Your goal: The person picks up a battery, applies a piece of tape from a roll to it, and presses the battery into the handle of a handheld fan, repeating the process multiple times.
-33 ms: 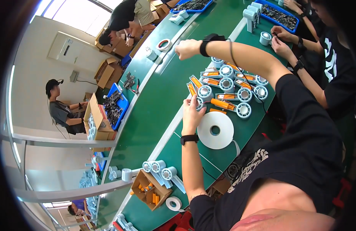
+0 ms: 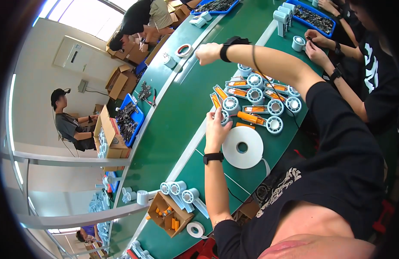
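At the near left edge of a cluster of light-blue handheld fans, my left hand point(image 2: 217, 129) has its thumb and fingers around the round head of one fan point(image 2: 224, 117). The hand partly hides that fan. Several neighbouring fans point(image 2: 230, 104) lie with their handles open, showing orange cells and wires. Stretched out over the far side of the green table, my right hand point(image 2: 209, 53) is curled into a fist, apart from the fans. Its palm side is hidden, so I cannot see whether anything is inside. Next to my left wrist lies a large white tape roll point(image 2: 231, 149).
A cardboard box point(image 2: 167, 216) with orange cells, more fans point(image 2: 190, 195) and a small tape roll point(image 2: 195, 229) sit at the lower left. Another roll point(image 2: 183, 50) lies beyond my right hand. Blue trays point(image 2: 311, 19) hold dark parts. A co-worker's hands point(image 2: 316, 45) are at the right.
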Available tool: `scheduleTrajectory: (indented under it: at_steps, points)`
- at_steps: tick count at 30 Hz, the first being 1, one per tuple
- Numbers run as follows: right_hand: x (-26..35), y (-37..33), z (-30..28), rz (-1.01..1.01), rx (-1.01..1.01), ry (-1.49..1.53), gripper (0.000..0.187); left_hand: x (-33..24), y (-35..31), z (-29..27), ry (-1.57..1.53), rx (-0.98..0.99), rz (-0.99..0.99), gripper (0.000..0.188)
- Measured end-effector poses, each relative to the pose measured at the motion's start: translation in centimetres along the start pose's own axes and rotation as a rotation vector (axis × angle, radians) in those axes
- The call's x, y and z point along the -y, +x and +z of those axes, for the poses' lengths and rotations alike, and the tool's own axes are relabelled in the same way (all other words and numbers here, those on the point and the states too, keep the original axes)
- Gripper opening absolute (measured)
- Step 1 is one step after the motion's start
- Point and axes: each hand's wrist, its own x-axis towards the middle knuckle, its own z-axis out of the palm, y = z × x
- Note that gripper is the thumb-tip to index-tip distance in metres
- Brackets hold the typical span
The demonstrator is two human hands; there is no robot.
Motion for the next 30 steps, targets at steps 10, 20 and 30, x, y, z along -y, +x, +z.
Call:
scheduleTrajectory:
  at_steps: [10,20,30]
  points:
    - [-4.4,18.0,6.1,-0.040,-0.165,-0.127,0.031,-0.6,-1.0,0.0,-0.031,0.052,0.049,0.085]
    - [-6.1,25.7,11.9,0.031,-0.297,-0.089,0.021,-0.6,-0.7,-0.5,-0.110,0.066,-0.009,0.087]
    - [0.6,10.2,-3.0,-0.281,-0.564,-0.018,0.020,-3.9,-6.5,-2.8,0.108,-0.198,0.107,0.078]
